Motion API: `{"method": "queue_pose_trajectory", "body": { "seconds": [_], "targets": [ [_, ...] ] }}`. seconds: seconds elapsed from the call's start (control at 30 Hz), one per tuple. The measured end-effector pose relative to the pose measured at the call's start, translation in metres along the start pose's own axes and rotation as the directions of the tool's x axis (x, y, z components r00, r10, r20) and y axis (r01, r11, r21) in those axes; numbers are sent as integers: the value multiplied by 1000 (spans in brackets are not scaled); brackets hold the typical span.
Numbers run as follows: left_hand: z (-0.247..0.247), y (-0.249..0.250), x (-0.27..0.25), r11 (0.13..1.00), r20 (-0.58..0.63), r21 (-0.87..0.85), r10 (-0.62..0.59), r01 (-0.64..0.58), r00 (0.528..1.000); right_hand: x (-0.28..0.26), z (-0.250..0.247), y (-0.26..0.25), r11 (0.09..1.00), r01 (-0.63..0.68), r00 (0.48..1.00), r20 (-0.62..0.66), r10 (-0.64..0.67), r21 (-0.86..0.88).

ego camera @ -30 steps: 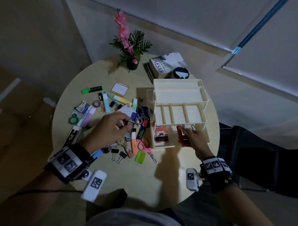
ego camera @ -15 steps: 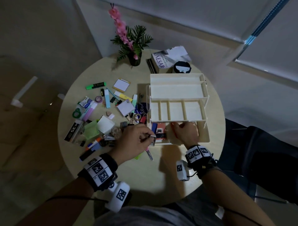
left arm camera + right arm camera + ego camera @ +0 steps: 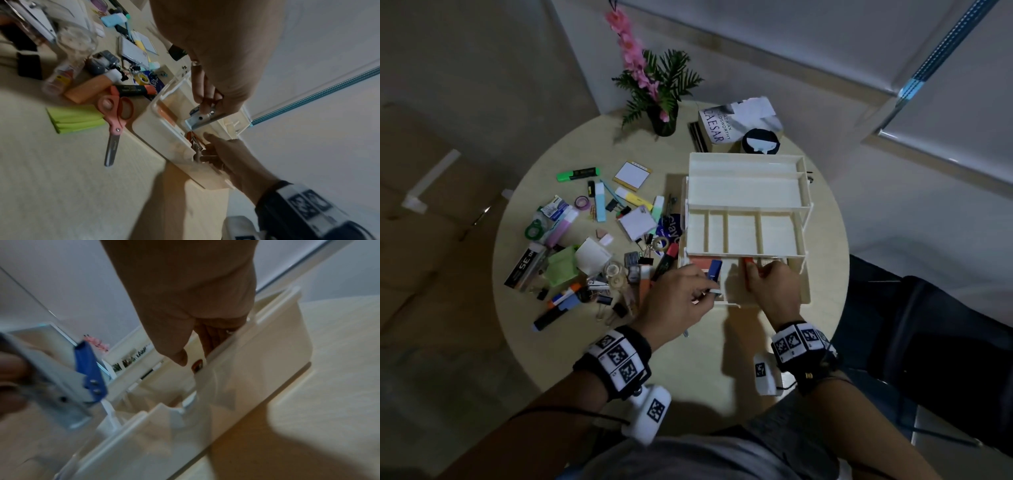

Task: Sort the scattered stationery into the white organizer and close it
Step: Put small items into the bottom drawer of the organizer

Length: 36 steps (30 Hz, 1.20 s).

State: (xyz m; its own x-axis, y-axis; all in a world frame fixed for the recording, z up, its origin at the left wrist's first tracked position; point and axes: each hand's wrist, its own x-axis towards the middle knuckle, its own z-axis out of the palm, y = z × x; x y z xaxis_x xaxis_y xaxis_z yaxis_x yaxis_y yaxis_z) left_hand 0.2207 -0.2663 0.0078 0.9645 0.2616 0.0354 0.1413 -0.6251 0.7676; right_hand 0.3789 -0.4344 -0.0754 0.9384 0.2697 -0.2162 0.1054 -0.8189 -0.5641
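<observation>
Loose stationery (image 3: 599,253): scattered over the tabletop's (image 3: 592,349) left half, pink scissors (image 3: 115,116) lying nearest the organizer.
Left hand (image 3: 678,301): fingers pinched a blue-and-metal stapler (image 3: 714,274) above the organizer's bottom tray, left part.
White organizer (image 3: 746,192): right half of the tabletop, tiers fanned open.
Right hand (image 3: 774,287): fingers curled on an orange-red item (image 3: 748,265) in the bottom tray.

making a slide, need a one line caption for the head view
Left hand lowers a blue stapler into the organizer bottom tray while the right hand places an orange item.
</observation>
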Motion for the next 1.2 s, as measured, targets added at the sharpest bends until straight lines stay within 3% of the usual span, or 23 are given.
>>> {"method": "queue_pose_trajectory", "body": {
  "seconds": [0.13,0.33,0.47,0.83,1.0,1.1,1.2],
  "targets": [
    [25,-1,12,997,7,57,56,-57,998,-20,-15,2,987,144,990,-7,-144,66],
    [49,-11,37,966,180,231,74,-115,981,-22,-22,12,979,201,979,6,-201,22],
    [58,-12,50,930,257,343,42,-131,966,-11,-25,20,985,172,985,22,-171,-24],
    [71,-16,63,847,330,501,5,-180,944,0,-21,14,995,23,998,65,-17,-93],
    [74,-23,70,801,389,524,78,-290,918,-1,-20,14,997,44,996,80,-39,-66],
    [76,-31,73,751,428,573,67,-328,901,1,-20,14,996,65,994,90,-60,-58],
    [74,-36,75,749,435,599,-8,-283,900,3,-17,12,995,71,989,132,-61,-69]
  ]
}}
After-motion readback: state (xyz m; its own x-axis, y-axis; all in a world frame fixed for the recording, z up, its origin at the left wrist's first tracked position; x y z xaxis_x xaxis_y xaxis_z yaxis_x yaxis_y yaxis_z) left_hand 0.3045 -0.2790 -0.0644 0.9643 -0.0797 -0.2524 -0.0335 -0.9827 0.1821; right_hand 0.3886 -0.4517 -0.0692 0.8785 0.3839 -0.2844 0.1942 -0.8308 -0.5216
